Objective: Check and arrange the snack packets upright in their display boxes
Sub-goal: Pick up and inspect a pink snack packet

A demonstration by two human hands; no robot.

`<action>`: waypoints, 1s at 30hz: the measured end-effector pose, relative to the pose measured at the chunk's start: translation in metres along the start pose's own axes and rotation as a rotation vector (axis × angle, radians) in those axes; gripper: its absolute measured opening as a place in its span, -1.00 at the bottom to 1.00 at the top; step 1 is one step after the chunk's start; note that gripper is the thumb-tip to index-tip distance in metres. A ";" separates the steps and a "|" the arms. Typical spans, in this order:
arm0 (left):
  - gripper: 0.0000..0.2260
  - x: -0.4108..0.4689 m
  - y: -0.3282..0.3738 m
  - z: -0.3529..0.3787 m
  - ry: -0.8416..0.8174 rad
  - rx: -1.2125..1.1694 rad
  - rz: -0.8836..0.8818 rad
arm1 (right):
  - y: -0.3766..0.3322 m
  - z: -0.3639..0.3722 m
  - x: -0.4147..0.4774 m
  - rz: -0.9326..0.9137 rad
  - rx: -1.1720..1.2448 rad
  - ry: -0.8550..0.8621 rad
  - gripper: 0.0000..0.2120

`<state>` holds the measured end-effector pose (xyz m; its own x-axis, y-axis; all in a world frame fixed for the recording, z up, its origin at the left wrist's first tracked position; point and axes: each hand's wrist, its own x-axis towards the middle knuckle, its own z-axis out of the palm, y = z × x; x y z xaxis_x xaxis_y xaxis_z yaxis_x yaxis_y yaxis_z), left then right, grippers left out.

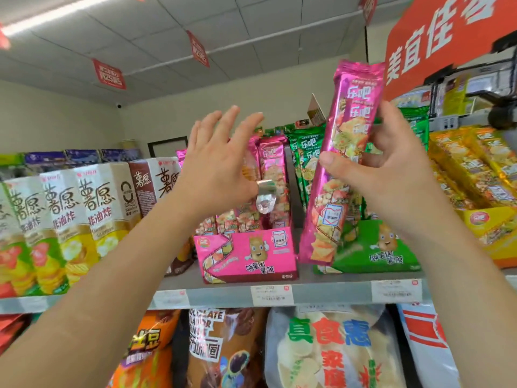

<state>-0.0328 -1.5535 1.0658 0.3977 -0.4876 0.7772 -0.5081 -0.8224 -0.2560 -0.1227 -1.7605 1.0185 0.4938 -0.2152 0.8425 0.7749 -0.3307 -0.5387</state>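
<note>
- Head view: right grip (391,169) curls round a tall pink packet (327,208), thumb across its front and fingers behind. The packet is held in the air at centre right of frame, tilted, with its lower end in front of the green display box (372,247).
- Left grip (215,163) holds nothing. Its fingers are straight and spread, palm toward the pink packets (272,169) standing in the pink display box (246,253) at centre frame. Cannot tell whether it touches them.
- Step in hand, as I read it: set the held packet into the pink box, not the green one it overlaps.
- To do it well: press the standing row aside with the open hand to make a slot. Lower the packet bottom-first, label outward, brought to vertical. Let go only once the neighbours prop it.
- Risk: the foil looks slick, so the row may slump.
</note>
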 end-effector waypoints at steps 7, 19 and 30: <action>-0.42 -0.003 -0.012 0.001 -0.004 -0.174 0.023 | -0.016 0.031 0.028 -0.168 -0.115 0.239 -0.43; -0.52 -0.007 -0.026 -0.007 -0.017 -0.246 0.196 | 0.017 0.072 0.027 -0.051 -0.625 -0.064 0.07; -0.88 -0.002 -0.031 -0.006 0.106 -0.391 0.273 | 0.007 0.082 0.014 0.014 -1.021 -0.329 0.02</action>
<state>-0.0224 -1.5252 1.0760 0.1400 -0.6208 0.7713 -0.8398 -0.4872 -0.2397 -0.0779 -1.6904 1.0263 0.7006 -0.0172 0.7133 0.1472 -0.9747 -0.1681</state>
